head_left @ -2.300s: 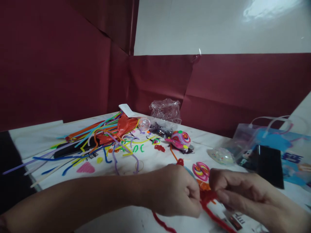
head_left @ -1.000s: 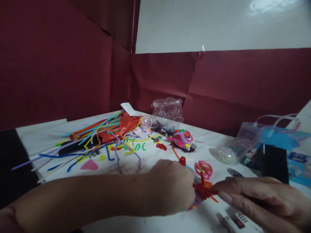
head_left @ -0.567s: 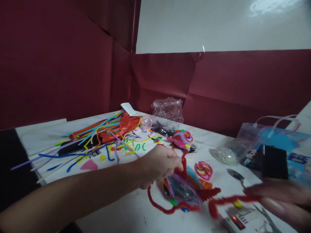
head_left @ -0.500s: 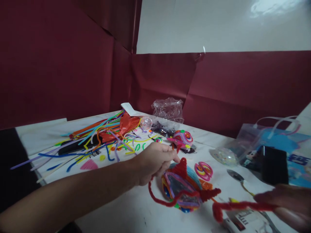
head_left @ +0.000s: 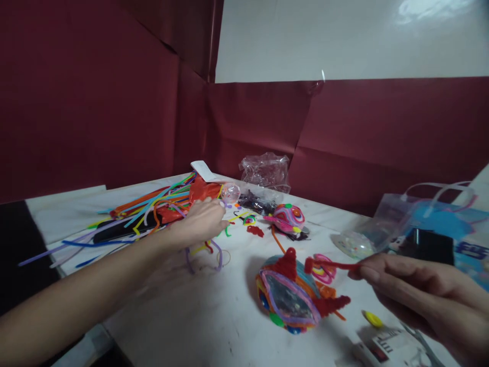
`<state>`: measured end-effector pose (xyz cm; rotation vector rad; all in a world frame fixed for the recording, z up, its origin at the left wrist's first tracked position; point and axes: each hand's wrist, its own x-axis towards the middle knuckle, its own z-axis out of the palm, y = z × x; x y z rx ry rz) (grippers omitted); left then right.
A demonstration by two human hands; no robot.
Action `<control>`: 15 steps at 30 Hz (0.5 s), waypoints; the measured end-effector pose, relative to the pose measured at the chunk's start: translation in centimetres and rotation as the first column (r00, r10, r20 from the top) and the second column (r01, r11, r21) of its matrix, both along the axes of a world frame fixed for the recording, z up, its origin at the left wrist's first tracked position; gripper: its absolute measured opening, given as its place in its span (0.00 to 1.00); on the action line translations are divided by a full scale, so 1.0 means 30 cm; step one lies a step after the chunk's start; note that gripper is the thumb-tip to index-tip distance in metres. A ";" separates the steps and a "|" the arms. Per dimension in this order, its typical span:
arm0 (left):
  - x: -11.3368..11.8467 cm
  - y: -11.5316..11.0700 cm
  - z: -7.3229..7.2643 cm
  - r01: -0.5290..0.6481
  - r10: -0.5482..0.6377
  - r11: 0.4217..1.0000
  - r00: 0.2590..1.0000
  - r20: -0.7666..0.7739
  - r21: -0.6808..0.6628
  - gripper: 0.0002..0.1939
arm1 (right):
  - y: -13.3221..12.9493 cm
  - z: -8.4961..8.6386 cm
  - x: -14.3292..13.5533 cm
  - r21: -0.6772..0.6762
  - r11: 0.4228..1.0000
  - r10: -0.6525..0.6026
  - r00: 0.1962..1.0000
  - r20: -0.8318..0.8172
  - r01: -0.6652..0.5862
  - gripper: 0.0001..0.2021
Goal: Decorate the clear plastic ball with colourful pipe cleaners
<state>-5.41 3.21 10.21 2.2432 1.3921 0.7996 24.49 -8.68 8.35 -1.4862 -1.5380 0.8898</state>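
L hand (head_left: pixel 200 221) gone from decorated ball (head_left: pixel 288 300), now stretched to centre-left of frame over loose pipe cleaners (head_left: pixel 153 214), fingers loosely curled, gripping nothing seen. R hand (head_left: pixel 416 295), lower right, fingers pinched on red pipe cleaner (head_left: pixel 332 265), raised vs half sec ago. Ball sits alone lower centre on white table (head_left: pixel 198 326). Clear bag (head_left: pixel 428 219) right edge; maroon walls (head_left: pixel 95 102) behind.

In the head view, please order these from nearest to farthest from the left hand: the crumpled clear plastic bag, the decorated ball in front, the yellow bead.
From the left hand:
1. Crumpled clear plastic bag, behind and to the right, near the red wall.
2. Decorated ball, to the right and closer to the person, wrapped in pipe cleaners.
3. Yellow bead, far right, near the right hand.
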 end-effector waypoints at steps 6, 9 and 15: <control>0.179 -0.176 -0.023 0.501 -0.373 0.820 0.834 0.406 -0.276 0.14 | -0.020 0.003 -0.106 0.017 1.000 0.019 1.000 0.000 -0.019 0.31; 0.233 -0.231 -0.019 0.565 -0.339 0.750 0.774 0.535 -0.343 0.05 | -0.041 -0.001 -0.109 0.016 0.999 0.039 0.999 -0.002 -0.038 0.30; 0.179 -0.223 -0.012 0.578 -0.433 0.703 0.810 0.397 -0.414 0.04 | -0.041 0.001 -0.105 0.125 0.992 -0.035 0.996 0.081 0.024 0.27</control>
